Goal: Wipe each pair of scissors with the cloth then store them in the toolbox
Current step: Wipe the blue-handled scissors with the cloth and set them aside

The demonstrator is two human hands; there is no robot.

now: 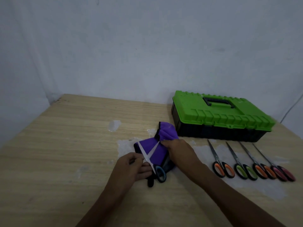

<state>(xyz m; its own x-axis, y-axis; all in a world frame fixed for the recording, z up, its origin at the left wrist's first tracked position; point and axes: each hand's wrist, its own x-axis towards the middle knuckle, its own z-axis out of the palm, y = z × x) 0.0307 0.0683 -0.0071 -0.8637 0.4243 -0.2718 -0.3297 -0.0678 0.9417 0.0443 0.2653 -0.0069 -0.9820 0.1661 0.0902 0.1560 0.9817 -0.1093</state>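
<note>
While the left hand (132,166) pinches the blue-handled scissors (146,159) near their pivot, blades spread in a V over the purple cloth (156,153), the right hand (177,149) grips a bunched fold of that cloth at the tip of the right-side blade. From the cloth, four more scissors (234,154) lie side by side at 3 o'clock, blades pointing away, and the closed green-lidded toolbox (221,115) sits at 2 o'clock, all on the wooden tabletop (65,145)

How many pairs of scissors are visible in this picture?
5. The blue-handled pair is in the left hand over the purple cloth; four lie in a row right of it: orange, green, second orange, pink. The closed toolbox may hide more.
</note>
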